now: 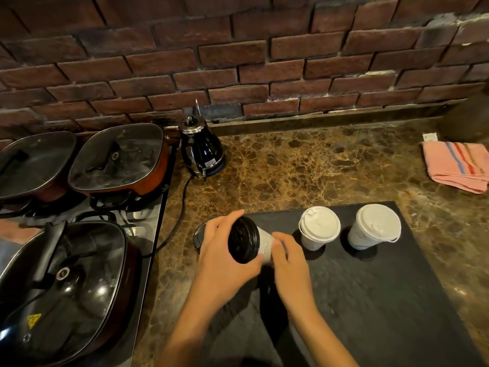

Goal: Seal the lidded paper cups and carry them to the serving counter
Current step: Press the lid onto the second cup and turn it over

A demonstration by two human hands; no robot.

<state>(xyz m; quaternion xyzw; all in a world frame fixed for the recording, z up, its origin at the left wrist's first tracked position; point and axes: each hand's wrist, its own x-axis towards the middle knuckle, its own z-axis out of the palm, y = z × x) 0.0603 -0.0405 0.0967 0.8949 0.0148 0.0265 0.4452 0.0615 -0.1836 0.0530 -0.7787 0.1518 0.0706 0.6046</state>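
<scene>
A white paper cup with a black lid is tilted toward me above the dark slate board. My left hand wraps around the black lid from the left. My right hand grips the cup's white body from the right. Two more white paper cups stand upright on the board, one with a white lid in the middle and another with a white lid to its right. A further black lid lies partly hidden behind my left hand.
A black electric kettle stands at the back with its cord trailing left. Three glass-lidded pans sit on the stove at left. A pink striped cloth lies at the right on the marble counter. A brick wall runs behind.
</scene>
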